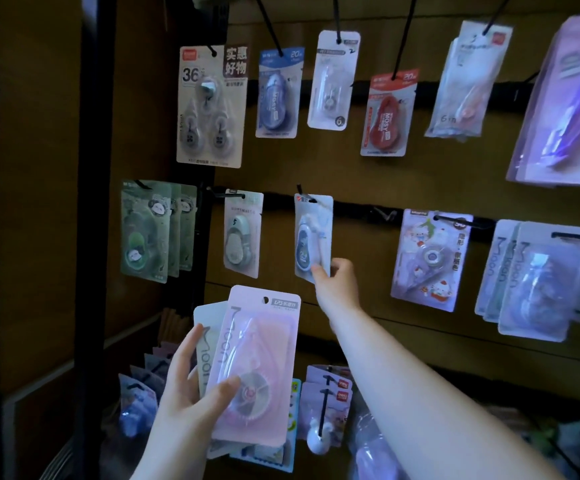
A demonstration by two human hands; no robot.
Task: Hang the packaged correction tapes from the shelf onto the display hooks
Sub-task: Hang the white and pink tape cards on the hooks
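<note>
Left hand (191,389) grips 2 visible packs (260,344); right hand (337,284) pinches 1 hung pack (311,233)

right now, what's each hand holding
Left hand: grips the pink plastic correction tape pack, with more packs behind it.
Right hand: pinches the hanging blue-and-white correction tape pack.

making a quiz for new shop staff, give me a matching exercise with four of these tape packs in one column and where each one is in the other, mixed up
Packs
1. red pack
2. pink pack
3. three-roll pack marked 36
4. blue-grey pack

Places
A. top row, far left
B. held in the left hand
C. top row, fourth from the left
D. middle row, lower edge pinched by the right hand

Pairs: 1-C, 2-B, 3-A, 4-D
</note>
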